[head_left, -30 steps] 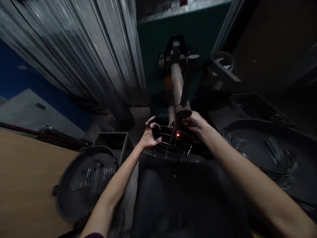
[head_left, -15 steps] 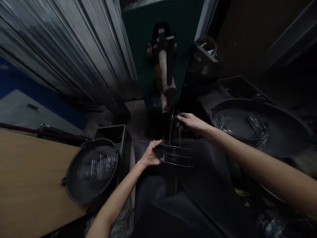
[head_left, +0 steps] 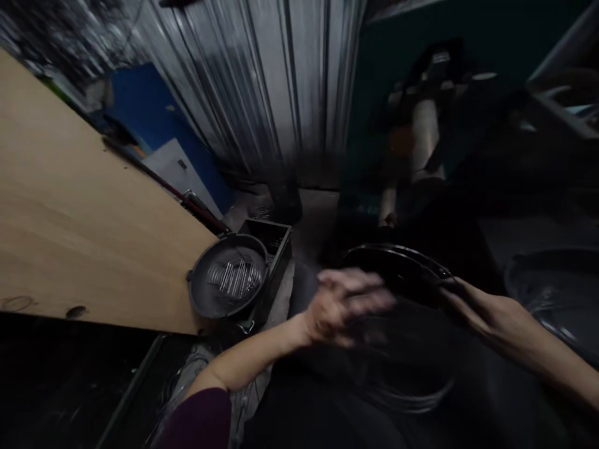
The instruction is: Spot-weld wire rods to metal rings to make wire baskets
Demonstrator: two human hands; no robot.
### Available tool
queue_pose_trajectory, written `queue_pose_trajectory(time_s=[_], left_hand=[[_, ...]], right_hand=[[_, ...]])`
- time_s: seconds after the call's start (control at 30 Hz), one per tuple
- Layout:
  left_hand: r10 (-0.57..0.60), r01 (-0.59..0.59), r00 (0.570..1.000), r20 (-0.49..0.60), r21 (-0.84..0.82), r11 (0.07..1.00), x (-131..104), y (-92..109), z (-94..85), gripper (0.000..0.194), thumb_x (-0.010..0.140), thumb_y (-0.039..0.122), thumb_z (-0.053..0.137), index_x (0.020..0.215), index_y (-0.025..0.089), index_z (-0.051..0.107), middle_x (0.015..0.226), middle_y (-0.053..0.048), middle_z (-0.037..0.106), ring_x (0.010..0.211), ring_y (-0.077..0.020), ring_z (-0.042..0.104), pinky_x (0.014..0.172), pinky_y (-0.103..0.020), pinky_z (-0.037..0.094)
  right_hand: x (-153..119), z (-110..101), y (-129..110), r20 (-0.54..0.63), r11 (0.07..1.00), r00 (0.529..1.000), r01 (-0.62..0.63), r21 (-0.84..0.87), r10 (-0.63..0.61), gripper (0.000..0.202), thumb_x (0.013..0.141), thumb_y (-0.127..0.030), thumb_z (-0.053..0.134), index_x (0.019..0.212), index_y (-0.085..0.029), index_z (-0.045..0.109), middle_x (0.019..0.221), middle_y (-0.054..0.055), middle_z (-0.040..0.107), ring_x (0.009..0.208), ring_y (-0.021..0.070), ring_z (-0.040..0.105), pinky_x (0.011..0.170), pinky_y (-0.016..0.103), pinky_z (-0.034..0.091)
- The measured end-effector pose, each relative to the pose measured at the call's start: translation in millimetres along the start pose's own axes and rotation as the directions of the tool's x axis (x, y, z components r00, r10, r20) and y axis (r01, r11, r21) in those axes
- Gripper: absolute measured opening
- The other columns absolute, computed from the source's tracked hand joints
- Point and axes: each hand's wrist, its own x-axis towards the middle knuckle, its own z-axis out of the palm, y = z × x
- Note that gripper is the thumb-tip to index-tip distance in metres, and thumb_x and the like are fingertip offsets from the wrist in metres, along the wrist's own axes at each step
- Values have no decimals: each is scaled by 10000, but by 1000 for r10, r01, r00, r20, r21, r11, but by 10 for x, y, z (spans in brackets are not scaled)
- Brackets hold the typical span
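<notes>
My left hand is smeared by motion in the middle of the view. Its fingers stretch to the right, apart, with nothing seen in them. To its right, my right hand grips the edge of a thin metal wire ring. The ring's upper arc shows above the left hand, and a blurred lower arc appears over my dark lap. A dark round pan at the left holds several bent wire pieces. Another dark pan, partly cut off at the right edge, holds wire rings.
A green machine with a pale cylinder stands ahead. A light wooden board fills the left side. Behind are a corrugated metal wall and a blue panel. A dark crate sits beside the left pan.
The view has swung left. My left hand has let go of the wire frame and its fingers are stretched out. My right hand now holds a wire ring, lower and closer than before.
</notes>
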Motion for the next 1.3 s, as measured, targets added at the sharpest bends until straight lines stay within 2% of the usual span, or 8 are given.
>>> queue_pose_trajectory(time_s=[0.07,0.13,0.3,0.5,0.7,0.97,1.13,1.3], left_hand=[[-326,301,935,-141,-177,937,11,-162,-174,748,753,573,615,1376,231,382,1271,-128,527,1087,-259,541,945,-419,400],[-513,463,858,16,-457,759,63,-214,-225,630,831,542,535,1339,188,418,1093,-117,618,847,-178,614,807,-352,475],[-484,593,750,451,-782,190,427,106,233,497,911,490,421,1261,143,484,628,29,563,348,-18,341,382,-168,258],[-562,606,655,505,-796,-9,637,95,775,602,842,546,510,1262,115,490,652,18,576,423,-49,479,409,-167,348],[-489,651,663,567,-759,2,545,-193,601,595,805,531,593,1205,91,569,850,-87,683,731,-132,639,671,-237,480],[-286,683,728,623,-694,227,815,-413,732,432,879,482,502,947,92,675,791,-32,636,760,-104,592,782,-251,466],[-260,605,796,546,-710,360,873,-493,971,430,916,464,421,871,104,652,876,-36,622,884,-139,593,889,-284,447],[-298,550,823,484,-548,630,452,-365,560,449,922,475,395,1203,165,559,1080,-66,612,1050,-214,566,964,-379,416]], right_hand=[[58,31,-1,39,999,998,47,2,-47,188,699,-454,594,878,-410,629,862,69,694,762,337,660,680,507,535],[165,134,-55,31,999,999,38,-27,-37,191,763,-446,530,903,-361,629,894,62,698,822,315,663,753,483,533],[700,430,-28,52,992,993,-98,-82,103,280,844,-298,496,1018,-165,670,1084,85,681,1018,237,625,927,366,475],[970,457,29,200,935,972,-47,-352,125,337,862,-128,485,1121,-213,683,1094,45,685,1041,198,623,939,285,460],[694,499,168,122,954,992,32,-299,5,456,926,-175,416,1374,-233,482,1249,57,601,1123,236,579,961,349,458],[316,366,80,60,941,983,-148,-304,174,520,853,-163,541,1368,-129,479,1131,153,645,1073,322,586,982,488,401],[-395,606,-202,383,933,890,-326,151,249,401,729,-491,689,973,-173,693,773,48,676,750,240,637,676,348,537],[-395,793,-481,290,721,865,-502,477,411,468,616,-594,746,777,-166,648,701,39,641,574,151,583,536,269,504]])
